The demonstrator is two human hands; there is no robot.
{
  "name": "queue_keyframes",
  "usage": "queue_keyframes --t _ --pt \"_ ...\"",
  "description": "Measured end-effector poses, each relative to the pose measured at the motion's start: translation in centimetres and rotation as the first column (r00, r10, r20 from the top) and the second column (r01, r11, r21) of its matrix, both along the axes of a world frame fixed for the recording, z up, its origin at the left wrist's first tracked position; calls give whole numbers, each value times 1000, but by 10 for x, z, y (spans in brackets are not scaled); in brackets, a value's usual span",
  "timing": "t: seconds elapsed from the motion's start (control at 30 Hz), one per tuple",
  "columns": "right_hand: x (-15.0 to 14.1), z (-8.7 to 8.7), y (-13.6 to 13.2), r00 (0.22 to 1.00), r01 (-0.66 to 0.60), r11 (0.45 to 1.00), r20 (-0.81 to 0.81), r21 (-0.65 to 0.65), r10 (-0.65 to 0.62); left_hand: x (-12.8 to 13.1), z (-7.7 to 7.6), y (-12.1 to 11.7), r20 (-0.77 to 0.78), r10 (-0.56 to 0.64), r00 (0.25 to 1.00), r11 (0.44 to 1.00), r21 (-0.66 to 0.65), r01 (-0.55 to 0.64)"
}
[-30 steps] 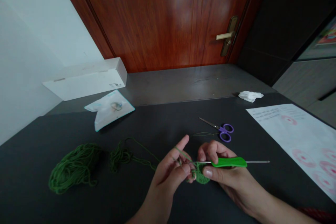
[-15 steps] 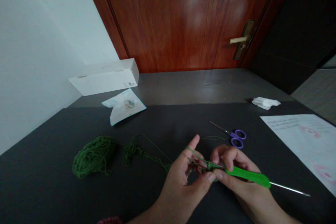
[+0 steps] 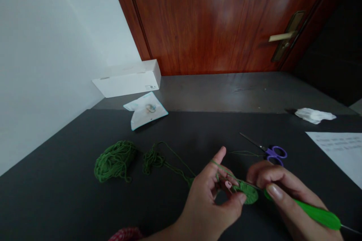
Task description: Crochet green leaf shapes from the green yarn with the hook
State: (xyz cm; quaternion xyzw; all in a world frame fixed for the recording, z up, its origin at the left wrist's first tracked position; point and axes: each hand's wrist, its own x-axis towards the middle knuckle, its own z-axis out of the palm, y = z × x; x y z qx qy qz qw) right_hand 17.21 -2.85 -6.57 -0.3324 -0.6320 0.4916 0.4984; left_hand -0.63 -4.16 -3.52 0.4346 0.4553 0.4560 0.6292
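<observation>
Fingers of the left hand pinch the edge of a small green crocheted piece, while the raised index finger carries a taut strand of green yarn. The right hand curls its fingers closed around the bright green handle of a crochet hook – its tip is lost from view at the piece's edge. The piece is held between both hands, over the dark counter. Off to the left, a loose green yarn ball trails toward the left hand; purple-handled scissors lie just beyond the right hand.
</observation>
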Motion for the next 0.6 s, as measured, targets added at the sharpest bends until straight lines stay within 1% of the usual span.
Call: queue_keyframes --t 0.13,0.33,0.47,0.53,0.6 --pt "0 1 0 999 33 999 17 5 -33 1 0 2 26 -2 1000 999 -42 3" --pt "-4 6 2 996 74 997 49 21 -75 0 -4 4 32 -5 999 1000 -23 6" --pt "0 6 1 987 108 991 115 80 -116 1 -3 4 -6 11 1000 1000 -25 -11" --pt "2 5 0 977 126 985 157 119 -144 3 -1 5 -22 22 1000 999 -49 -23" --pt "4 5 -2 971 130 984 184 124 -152 3 0 6 -27 28 999 998 -62 -29"
